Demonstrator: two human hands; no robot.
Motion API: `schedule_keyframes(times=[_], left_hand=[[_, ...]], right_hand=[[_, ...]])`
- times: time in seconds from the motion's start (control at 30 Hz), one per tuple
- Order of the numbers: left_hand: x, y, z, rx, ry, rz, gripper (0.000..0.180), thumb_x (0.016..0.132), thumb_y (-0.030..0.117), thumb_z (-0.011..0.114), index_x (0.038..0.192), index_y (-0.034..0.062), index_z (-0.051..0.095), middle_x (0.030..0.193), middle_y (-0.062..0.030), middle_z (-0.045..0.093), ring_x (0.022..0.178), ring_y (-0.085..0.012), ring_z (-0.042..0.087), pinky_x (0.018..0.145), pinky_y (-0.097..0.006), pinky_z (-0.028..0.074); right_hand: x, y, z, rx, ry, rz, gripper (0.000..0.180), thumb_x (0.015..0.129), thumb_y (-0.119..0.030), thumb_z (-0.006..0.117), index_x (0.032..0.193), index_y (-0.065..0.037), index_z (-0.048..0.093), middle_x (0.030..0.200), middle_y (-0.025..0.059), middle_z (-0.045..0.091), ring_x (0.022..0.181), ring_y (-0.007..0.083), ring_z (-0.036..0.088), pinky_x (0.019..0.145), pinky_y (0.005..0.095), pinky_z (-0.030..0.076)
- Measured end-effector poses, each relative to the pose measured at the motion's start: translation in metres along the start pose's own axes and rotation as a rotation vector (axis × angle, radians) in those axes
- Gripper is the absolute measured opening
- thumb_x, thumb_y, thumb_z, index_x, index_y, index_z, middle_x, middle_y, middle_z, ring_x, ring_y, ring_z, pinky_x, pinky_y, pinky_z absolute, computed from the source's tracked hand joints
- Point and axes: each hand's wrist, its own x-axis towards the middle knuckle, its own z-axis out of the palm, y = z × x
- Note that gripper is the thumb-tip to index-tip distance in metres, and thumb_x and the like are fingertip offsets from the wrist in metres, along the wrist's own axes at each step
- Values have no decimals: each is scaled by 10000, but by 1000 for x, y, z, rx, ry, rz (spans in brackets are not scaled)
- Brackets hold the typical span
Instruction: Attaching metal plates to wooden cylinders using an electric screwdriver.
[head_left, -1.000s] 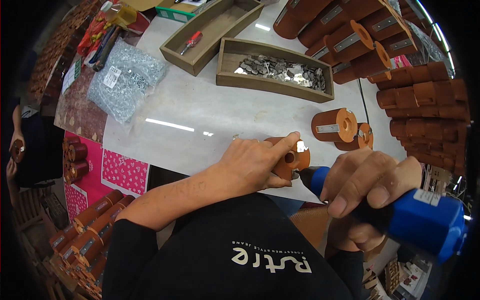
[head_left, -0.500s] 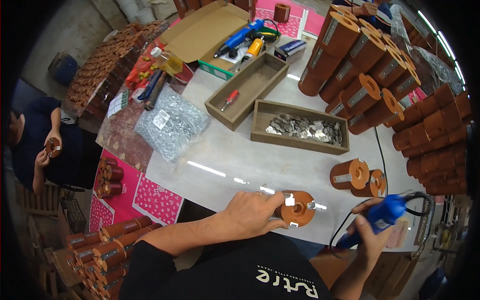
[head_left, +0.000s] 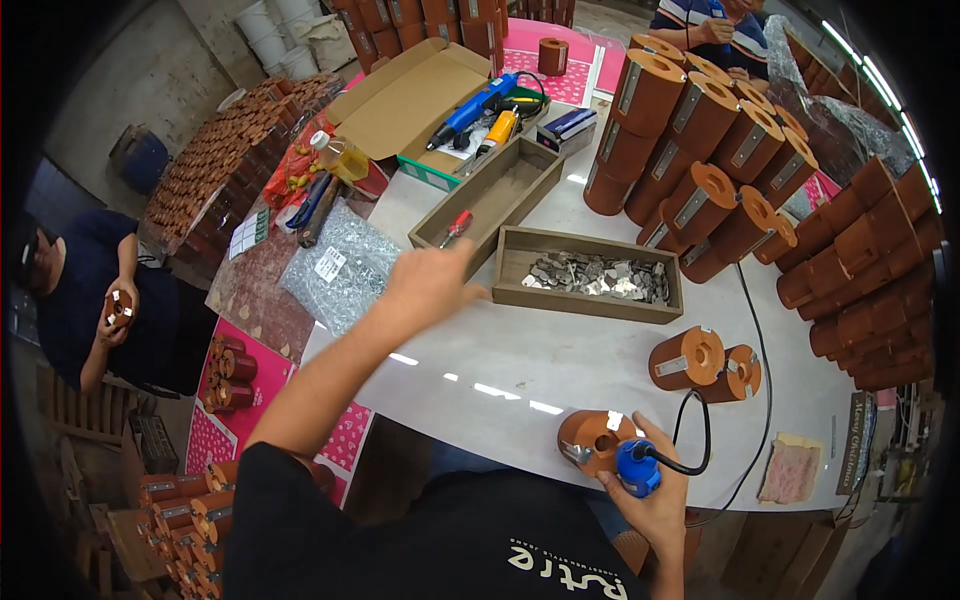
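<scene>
My right hand (head_left: 650,500) grips a blue corded electric screwdriver (head_left: 637,468), held upright against a brown cylinder (head_left: 580,432) at the table's front edge. The cylinder has a central hole and metal clips on its rim; the tool hides part of its top. Slightly blurred, my left hand (head_left: 425,285) reaches forward with thumb and index apart. Its index fingertip is close to a red-handled screwdriver (head_left: 459,224) in a wooden tray (head_left: 425,238). Beside that hand, a second wooden tray (head_left: 590,303) holds many small metal pieces.
Two brown cylinders (head_left: 690,360) stand right of the work, near a black cord (head_left: 757,330). Stacked cylinders (head_left: 690,130) rise at the back right. A plastic bag of metal parts (head_left: 335,270) lies at left. A co-worker (head_left: 90,290) holds a cylinder at far left.
My left hand has let go of the cylinder and moved forward to the trays. My right hand has brought the electric screwdriver left onto the cylinder.
</scene>
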Motion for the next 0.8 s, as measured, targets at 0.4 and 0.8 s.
schedule_keyframes(times=[0.4, 0.8], left_hand=[[-73, -67, -61, -346, 359, -89, 225, 836, 179, 741, 884, -28, 667, 754, -122, 640, 680, -185, 576, 654, -321, 453], [-178, -43, -69, -474, -109, 15, 159, 737, 39, 760, 843, -14, 654, 701, -96, 550, 614, -209, 526, 569, -316, 406]], right_hand=[[2, 10, -5, -176, -87, -190, 435, 647, -150, 818, 1063, -134, 693, 1365, 256, 542, 927, 375, 706, 753, 379, 574], [-3, 31, -20, -310, 107, -278, 395, 662, -140, 804, 1030, -68, 679, 1005, 140, 688, 831, 272, 694, 726, 340, 552]])
